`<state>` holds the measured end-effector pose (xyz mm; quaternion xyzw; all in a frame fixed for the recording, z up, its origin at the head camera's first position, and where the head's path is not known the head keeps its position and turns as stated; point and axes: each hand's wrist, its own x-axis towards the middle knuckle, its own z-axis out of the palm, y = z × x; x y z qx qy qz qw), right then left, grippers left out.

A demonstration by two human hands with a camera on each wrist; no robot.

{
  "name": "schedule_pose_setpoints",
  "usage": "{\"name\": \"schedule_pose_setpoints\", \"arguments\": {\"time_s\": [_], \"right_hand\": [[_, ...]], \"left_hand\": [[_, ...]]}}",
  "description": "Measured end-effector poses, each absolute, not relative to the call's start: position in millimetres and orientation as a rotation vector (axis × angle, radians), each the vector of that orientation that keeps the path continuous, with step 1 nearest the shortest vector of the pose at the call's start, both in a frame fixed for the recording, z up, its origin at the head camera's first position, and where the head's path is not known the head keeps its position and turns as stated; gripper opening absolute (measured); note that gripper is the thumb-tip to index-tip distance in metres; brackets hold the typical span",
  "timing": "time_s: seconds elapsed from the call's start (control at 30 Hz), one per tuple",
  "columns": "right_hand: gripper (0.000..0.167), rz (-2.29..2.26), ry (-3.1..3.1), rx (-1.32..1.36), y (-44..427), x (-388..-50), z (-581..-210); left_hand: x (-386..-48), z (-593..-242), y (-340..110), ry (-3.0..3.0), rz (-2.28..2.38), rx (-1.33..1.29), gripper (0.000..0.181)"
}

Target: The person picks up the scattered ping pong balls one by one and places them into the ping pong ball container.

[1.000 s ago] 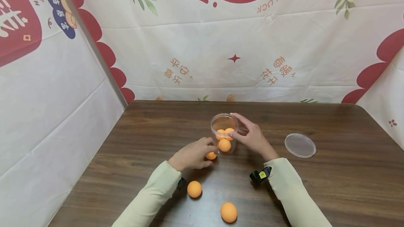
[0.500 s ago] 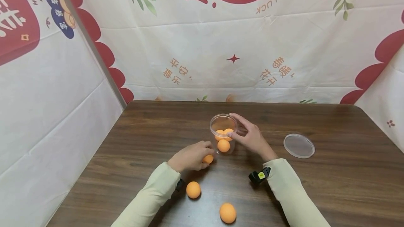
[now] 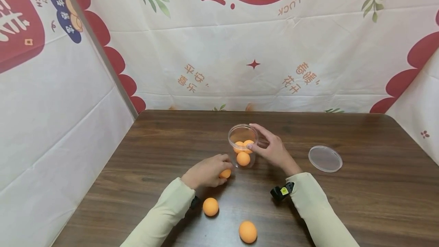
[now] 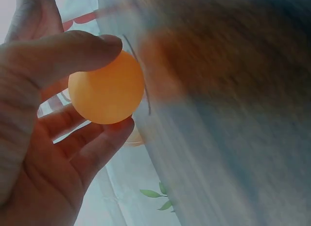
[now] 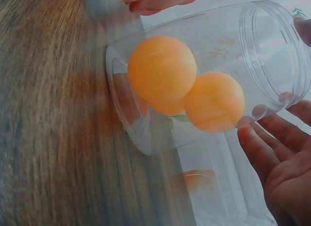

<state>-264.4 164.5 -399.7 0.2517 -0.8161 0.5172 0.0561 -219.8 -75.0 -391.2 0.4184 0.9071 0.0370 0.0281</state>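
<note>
In the head view, my left hand (image 3: 207,171) pinches an orange ping-pong ball (image 3: 225,173) between thumb and fingers, low beside the jar's left side. The left wrist view shows the thumb on one side of that ball and fingertips on the other. My right hand (image 3: 274,151) holds a clear plastic jar (image 5: 214,46) near its rim, fingers and thumb round the right side. The jar stands upright on the table with its mouth uncovered. Inside lie orange balls; three are visible, one ball (image 3: 243,158) in front of the two others.
Two loose orange balls lie nearer the person: one ball (image 3: 210,207) by the left wrist, another ball (image 3: 248,232) at the front. A clear round lid (image 3: 325,159) lies flat right of the right hand. A printed white cloth (image 3: 219,48) hangs behind the wooden table (image 3: 164,136).
The left hand has shifted slightly left and toward the person with its ball, a little away from the jar. The right hand and jar stay in place.
</note>
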Motion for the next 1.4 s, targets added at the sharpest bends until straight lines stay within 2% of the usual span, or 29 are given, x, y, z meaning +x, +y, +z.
{"name": "schedule_pose_setpoints", "arguments": {"time_s": [0.4, 1.0, 1.4], "right_hand": [[0.06, 1.555, -2.47, 0.754, 168, -265, -401], [0.062, 1.577, -2.472, 0.761, 168, -265, -404], [0.061, 1.583, -2.452, 0.777, 165, -265, -404]], "left_hand": [[-221, -369, -75, 2.869, 0.127, 1.313, 0.033], [-234, -325, -79, 2.926, 0.504, 1.437, 0.034], [-252, -316, -66, 2.941, 0.652, 1.441, 0.029]]}}
